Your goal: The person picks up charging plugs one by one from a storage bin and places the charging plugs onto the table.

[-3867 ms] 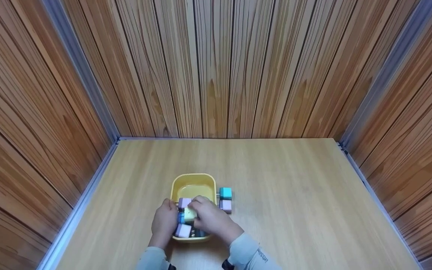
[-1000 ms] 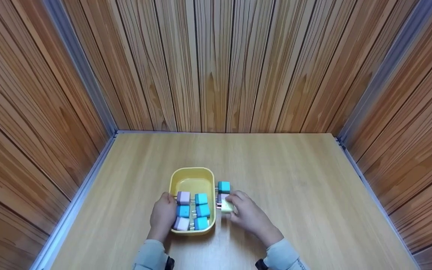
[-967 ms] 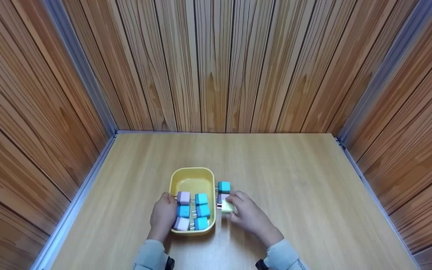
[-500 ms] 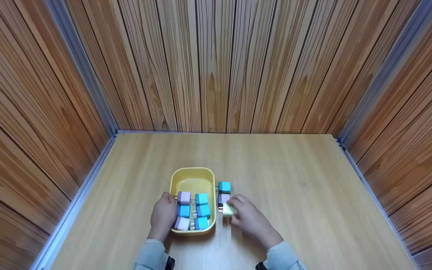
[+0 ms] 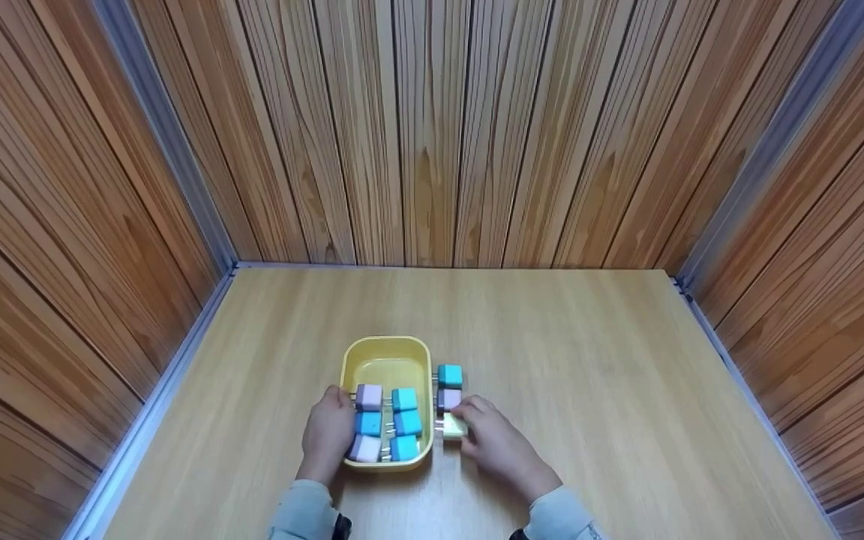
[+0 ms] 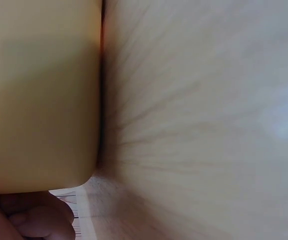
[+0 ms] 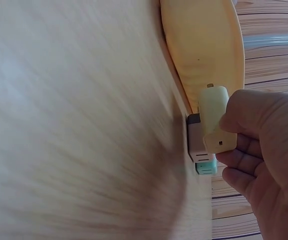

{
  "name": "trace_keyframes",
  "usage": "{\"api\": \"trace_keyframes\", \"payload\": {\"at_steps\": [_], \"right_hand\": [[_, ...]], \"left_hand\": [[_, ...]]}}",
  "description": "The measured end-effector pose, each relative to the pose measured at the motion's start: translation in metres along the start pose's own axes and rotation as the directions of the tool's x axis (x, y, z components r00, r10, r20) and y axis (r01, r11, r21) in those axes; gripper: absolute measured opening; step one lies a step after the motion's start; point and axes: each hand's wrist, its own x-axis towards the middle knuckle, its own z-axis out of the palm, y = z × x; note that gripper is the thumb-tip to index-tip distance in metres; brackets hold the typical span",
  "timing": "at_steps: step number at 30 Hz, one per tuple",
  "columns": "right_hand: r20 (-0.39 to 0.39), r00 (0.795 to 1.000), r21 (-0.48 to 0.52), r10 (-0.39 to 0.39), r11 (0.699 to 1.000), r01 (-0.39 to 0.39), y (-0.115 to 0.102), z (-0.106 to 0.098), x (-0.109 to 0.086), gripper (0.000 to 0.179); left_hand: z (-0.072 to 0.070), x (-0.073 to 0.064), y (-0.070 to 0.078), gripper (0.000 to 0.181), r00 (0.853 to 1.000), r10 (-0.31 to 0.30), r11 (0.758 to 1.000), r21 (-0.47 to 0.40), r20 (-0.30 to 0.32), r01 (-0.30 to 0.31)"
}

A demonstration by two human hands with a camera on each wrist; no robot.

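Note:
My left hand (image 5: 329, 431) holds the left rim of a yellow plastic tub (image 5: 385, 341), thumb over the edge. Inside the tub's near half, two columns of charger plugs lie: lilac and blue ones (image 5: 368, 424) on the left, turquoise and blue ones (image 5: 406, 423) on the right, metal prongs pointing left. Just right of the tub, my right hand (image 5: 503, 450) pinches a pale yellow charger plug (image 7: 214, 117) between thumb and fingers, prongs towards the tub. Beyond it in a row stand a lilac plug (image 5: 449, 399) and a turquoise plug (image 5: 450, 375).
A light wood table (image 5: 574, 360) carries everything, with wood-panelled walls (image 5: 432, 150) at the back and both sides. The tub's far half (image 5: 387, 367) shows its bare floor.
My right hand has brought the pale yellow plug from inside the tub to its right side, then moved it slightly nearer me, beside the lilac plug. My left hand keeps its hold.

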Motion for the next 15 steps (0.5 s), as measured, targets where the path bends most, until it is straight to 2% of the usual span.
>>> {"api": "trace_keyframes", "payload": {"at_steps": [11, 15], "right_hand": [[0.011, 1.0, 0.001, 0.003, 1.0, -0.003, 0.002, 0.01, 0.003, 0.042], [0.003, 1.0, -0.008, 0.0, 1.0, 0.0, 0.002, 0.011, 0.004, 0.04]], "left_hand": [[0.001, -0.003, -0.002, 0.037, 1.0, -0.019, 0.999, -0.037, 0.005, 0.019], [0.001, 0.0, -0.002, 0.036, 0.998, 0.051, 0.998, 0.051, -0.046, -0.049]]}}
